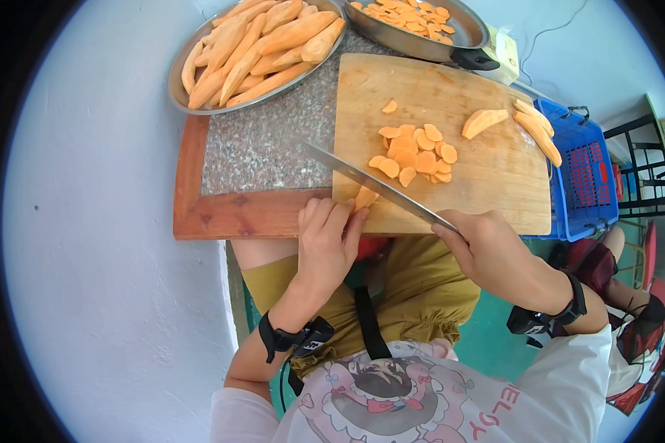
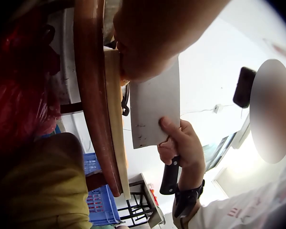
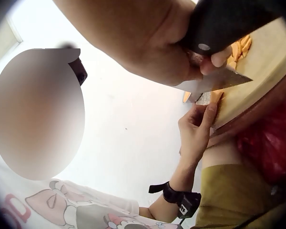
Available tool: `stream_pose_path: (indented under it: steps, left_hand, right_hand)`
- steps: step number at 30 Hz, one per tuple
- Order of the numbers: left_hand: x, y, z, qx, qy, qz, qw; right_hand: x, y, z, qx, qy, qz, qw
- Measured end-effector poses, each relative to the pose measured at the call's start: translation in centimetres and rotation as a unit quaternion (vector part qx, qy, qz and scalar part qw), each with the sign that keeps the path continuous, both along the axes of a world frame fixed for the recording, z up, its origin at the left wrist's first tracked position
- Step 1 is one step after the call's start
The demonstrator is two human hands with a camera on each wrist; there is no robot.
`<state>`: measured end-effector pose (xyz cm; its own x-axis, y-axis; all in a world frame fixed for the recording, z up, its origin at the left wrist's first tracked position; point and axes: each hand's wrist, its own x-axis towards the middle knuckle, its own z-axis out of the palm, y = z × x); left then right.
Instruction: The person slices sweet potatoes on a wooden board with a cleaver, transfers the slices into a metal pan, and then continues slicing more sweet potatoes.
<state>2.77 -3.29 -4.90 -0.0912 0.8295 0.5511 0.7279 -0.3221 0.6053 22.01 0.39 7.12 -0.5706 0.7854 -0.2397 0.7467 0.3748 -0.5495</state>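
At the board's near left edge, the left hand (image 1: 328,235) pinches a short orange root piece (image 1: 365,197). The right hand (image 1: 488,247) grips a broad-bladed knife (image 1: 380,184), its blade slanting across the board just beyond the piece. In the left wrist view the right hand (image 2: 183,145) has its thumb against the blade (image 2: 155,109) and the black handle (image 2: 170,176) below. The right wrist view shows the left hand (image 3: 196,131) on the piece (image 3: 217,97), beneath the blade (image 3: 219,81). Round orange slices (image 1: 414,151) lie heaped mid-board, with one slice (image 1: 390,107) apart.
The wooden cutting board (image 1: 451,88) carries several peeled pieces (image 1: 538,127) at its right. Behind stand a bowl of peeled roots (image 1: 177,81) and a pan with slices (image 1: 469,37). A blue basket (image 1: 587,170) sits right of the board, beside a black rack (image 1: 643,166).
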Motion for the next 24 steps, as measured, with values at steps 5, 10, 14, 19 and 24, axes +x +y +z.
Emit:
stream_pose_path:
  steps: [5, 10, 14, 19, 24]
  left_hand:
    - [0.0, 0.0, 0.2, 0.005, 0.010, -0.007, 1.000]
    - [-0.3, 0.1, 0.2, -0.001, 0.023, -0.022, 0.999]
    - [-0.4, 0.2, -0.1, 0.001, 0.033, -0.025, 0.999]
    - [-0.3, 0.1, 0.0, 0.000, 0.036, -0.027, 0.999]
    - [-0.3, 0.1, 0.0, 0.000, 0.038, -0.028, 0.999]
  right_hand:
    - [-0.3, 0.3, 0.3, -0.037, -0.028, -0.001, 0.999]
    - [-0.6, 0.7, 0.3, -0.036, -0.014, 0.014, 0.999]
    - [-1.3, 0.8, 0.5, -0.048, -0.013, 0.002, 0.999]
    - [-1.6, 0.9, 0.0, -0.029, -0.031, 0.009, 0.999]
    - [-2.1, 1.2, -0.1, -0.018, -0.037, 0.014, 0.999]
